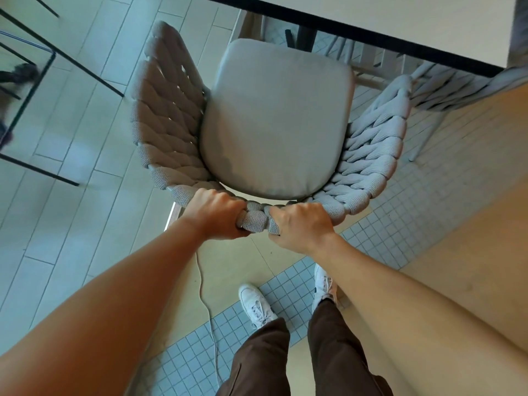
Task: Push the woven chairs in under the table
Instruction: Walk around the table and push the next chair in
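A grey woven chair (pixel 168 115) with a smooth beige seat cushion (pixel 277 121) stands directly below me, its front facing the table (pixel 400 21). The pale tabletop with a dark edge crosses the top right; only the cushion's front reaches near that edge. My left hand (pixel 217 215) and my right hand (pixel 300 227) both grip the top of the woven backrest, side by side, fingers curled over the rim. A second woven chair (pixel 451 87) sits at the right, partly under the table.
A thin black metal frame (pixel 65 57) stands on the floor at the left. A white cable (pixel 204 292) trails over the floor by my white shoes (pixel 257 304). Pale wooden chair legs show under the table. The floor has planks and small blue tiles.
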Demonstrator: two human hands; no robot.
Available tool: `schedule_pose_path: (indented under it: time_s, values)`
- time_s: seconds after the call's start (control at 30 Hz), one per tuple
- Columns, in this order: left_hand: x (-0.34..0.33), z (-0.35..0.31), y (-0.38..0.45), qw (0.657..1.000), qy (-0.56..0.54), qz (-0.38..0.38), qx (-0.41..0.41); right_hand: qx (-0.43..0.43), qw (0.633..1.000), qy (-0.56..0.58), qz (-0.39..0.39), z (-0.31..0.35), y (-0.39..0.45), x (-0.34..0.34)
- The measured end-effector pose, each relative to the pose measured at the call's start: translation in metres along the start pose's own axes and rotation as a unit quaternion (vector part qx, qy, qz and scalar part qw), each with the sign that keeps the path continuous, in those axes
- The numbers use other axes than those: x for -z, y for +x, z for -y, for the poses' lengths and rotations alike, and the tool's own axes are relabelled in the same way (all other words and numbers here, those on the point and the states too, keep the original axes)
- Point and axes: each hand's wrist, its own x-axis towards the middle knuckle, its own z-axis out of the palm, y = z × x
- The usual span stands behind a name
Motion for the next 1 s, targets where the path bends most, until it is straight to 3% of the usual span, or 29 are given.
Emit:
schedule_pose_path:
  time_s: [0.5,0.7,0.87,1.0]
  values:
    - [0.002,-0.004,-0.005,0.998,-0.006,0.042,-0.043,-0.046,0.999,-0.008,0.016,0.005,-0.011,-0.009]
    - [0.001,0.000,-0.010,0.996,-0.025,0.077,-0.025,-0.051,0.998,0.009,0.022,0.011,-0.008,-0.010]
    - [0.007,-0.008,-0.014,0.992,-0.027,0.116,0.028,-0.082,0.994,0.034,0.069,0.014,-0.011,0.003]
    - [0.024,-0.022,-0.020,0.990,-0.050,0.131,0.021,-0.080,0.981,0.079,0.159,0.015,-0.019,0.028]
